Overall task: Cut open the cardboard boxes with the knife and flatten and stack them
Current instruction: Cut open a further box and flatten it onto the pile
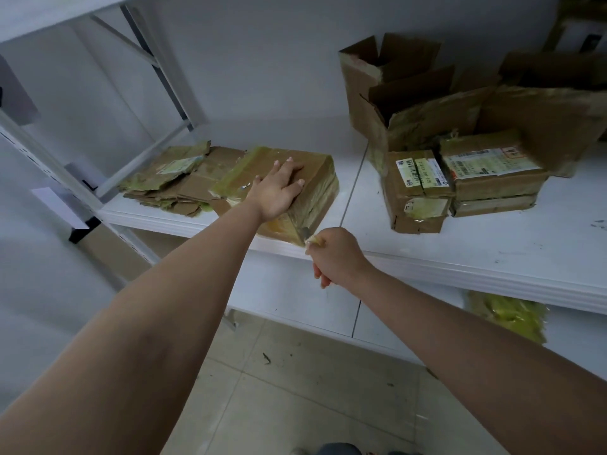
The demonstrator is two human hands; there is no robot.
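The taped box (pixel 289 188) lies at the frame's centre on the white shelf (pixel 460 244), its long axis running from upper left to lower right. The left hand (pixel 279 188) presses flat on top. The right hand (pixel 335 254) grips the knife (pixel 304 234), blade at the box's near corner. Flattened cardboard (pixel 170 182) lies left of it; the floor is tiled.
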